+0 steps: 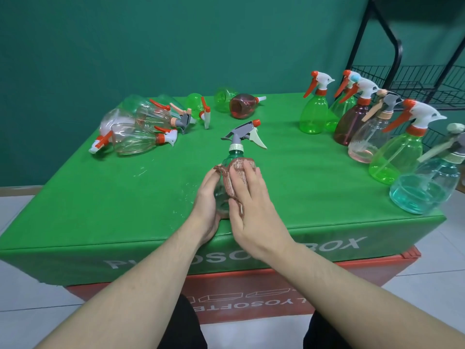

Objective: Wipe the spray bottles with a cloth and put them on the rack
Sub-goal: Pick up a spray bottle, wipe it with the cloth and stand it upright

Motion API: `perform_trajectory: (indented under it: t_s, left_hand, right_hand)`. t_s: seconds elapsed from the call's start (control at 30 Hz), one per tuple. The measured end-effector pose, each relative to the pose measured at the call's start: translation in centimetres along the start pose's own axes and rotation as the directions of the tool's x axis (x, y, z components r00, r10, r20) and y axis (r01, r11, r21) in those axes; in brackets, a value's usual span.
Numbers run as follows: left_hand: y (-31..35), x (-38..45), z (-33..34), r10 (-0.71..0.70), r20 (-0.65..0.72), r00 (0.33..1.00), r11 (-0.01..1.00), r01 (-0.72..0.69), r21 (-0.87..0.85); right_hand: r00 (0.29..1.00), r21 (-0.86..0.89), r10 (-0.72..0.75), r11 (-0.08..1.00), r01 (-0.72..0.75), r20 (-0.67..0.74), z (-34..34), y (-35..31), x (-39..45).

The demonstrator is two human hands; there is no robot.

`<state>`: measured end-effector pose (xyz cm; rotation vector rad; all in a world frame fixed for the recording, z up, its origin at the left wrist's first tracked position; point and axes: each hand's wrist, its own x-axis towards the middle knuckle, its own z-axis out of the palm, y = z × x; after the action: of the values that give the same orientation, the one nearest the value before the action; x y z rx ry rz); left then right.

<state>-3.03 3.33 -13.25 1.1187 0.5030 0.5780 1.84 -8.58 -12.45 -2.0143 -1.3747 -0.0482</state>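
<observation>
A clear spray bottle (pixel 235 153) with a grey head and orange nozzle tip stands tilted at the middle front of the green box (pixel 125 197). My left hand (pixel 207 205) grips its lower body from the left. My right hand (pixel 251 210) presses a brown cloth (pixel 239 170) flat against the bottle's front and right side, and the cloth hides much of the bottle. A black wire rack (pixel 417 79) stands at the back right, beyond the box.
Several spray bottles (pixel 141 127) lie on their sides at the back left, and a dark red one (pixel 242 106) lies at the back middle. Several upright bottles (pixel 392 139) line the right edge. Water drops speckle the box top near my left hand.
</observation>
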Motion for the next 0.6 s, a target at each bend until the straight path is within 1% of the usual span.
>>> perform_trajectory:
  t_s: [0.07,0.13,0.23,0.37,0.47,0.6]
  left_hand:
    - [-0.2,0.1,-0.1,-0.005,0.019,1.0,1.0,0.005,-0.026]
    - [-0.2,0.1,-0.3,-0.028,0.024,0.999,0.999,0.029,-0.042]
    - [-0.1,0.0,-0.4,-0.057,0.009,0.998,0.995,0.058,-0.077]
    - [-0.1,0.0,-0.4,-0.059,-0.021,0.998,0.99,0.056,-0.128]
    - [0.0,-0.1,-0.3,-0.064,-0.039,0.997,0.991,0.059,-0.117]
    - [0.0,-0.2,0.1,-0.052,-0.077,0.996,0.998,0.05,-0.029]
  right_hand:
    - [0.999,-0.014,-0.015,1.0,0.014,-0.034,-0.3,-0.3,1.5]
    - [0.999,-0.003,-0.01,1.0,0.01,-0.037,-0.8,-0.7,3.2]
    - [0.998,0.07,0.063,0.996,-0.063,-0.008,-1.4,-1.2,5.2]
    - [0.985,0.175,0.173,0.969,-0.173,0.014,-1.5,-1.4,6.9]
    - [0.977,0.176,0.208,0.962,-0.211,0.034,-1.4,-1.3,7.2]
    - [0.986,0.182,0.161,0.97,-0.164,0.034,-1.1,-0.9,6.2]
